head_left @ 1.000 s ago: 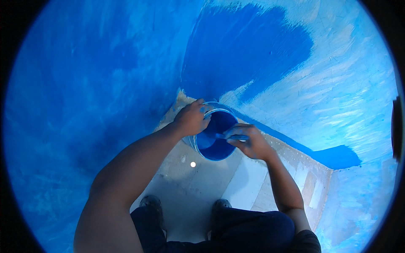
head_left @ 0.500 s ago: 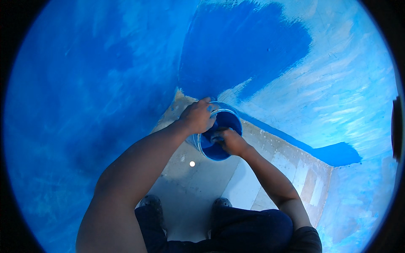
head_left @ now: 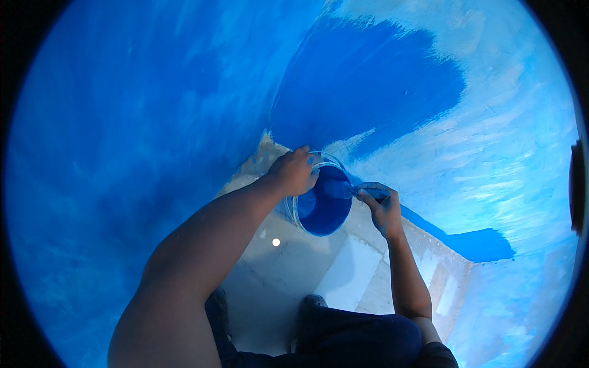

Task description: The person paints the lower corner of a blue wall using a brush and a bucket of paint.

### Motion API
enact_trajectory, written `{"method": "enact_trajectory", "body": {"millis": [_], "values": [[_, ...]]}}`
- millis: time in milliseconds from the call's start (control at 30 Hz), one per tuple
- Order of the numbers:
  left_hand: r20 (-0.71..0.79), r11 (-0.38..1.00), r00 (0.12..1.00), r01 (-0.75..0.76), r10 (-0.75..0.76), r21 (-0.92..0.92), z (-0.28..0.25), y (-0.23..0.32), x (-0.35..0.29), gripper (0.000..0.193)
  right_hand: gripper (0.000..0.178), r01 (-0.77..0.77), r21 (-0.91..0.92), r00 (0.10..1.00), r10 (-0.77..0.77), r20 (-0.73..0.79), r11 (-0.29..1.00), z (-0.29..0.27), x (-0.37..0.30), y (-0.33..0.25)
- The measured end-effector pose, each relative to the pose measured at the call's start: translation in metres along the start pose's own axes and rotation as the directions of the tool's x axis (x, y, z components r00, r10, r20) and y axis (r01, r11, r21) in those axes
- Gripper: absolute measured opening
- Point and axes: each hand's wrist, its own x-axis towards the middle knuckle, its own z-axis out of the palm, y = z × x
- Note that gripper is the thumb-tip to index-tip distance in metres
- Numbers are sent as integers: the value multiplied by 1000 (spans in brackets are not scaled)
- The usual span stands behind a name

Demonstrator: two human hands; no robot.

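Note:
My left hand point(head_left: 296, 172) is closed on the far left rim of a paint bucket point(head_left: 296, 211), which tilts toward me above the floor. Blue paint point(head_left: 322, 214) coats its inside. To the right of the bucket, my right hand point(head_left: 381, 205) pinches the handle of a paintbrush point(head_left: 339, 189). The brush's blue-covered bristles lie over the bucket's right rim, pointing into the opening. Part of the handle is hidden by my fingers.
A blue wall point(head_left: 135, 141) rises on the left. The right wall point(head_left: 485, 135) is pale blue with a fresh dark blue patch point(head_left: 374, 80) and a dark strip along its base. My knees and shoes point(head_left: 314, 301) are on the grey-white floor point(head_left: 270, 306).
My right hand has come up out of the bucket and moved right, bringing the paintbrush into sight at the rim. My left hand keeps its hold, and the view has shifted slightly.

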Motion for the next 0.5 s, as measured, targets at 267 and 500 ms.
{"method": "enact_trajectory", "body": {"millis": [267,500], "values": [[148,985,980,149,-135,-85,-11,14,7,47,21,354,-407,935,-301,190,842,25,-6,11],[135,982,980,161,-147,-100,-10,24,14,44,31,467,-716,857,-68,510,519,33,-17,40]]}}
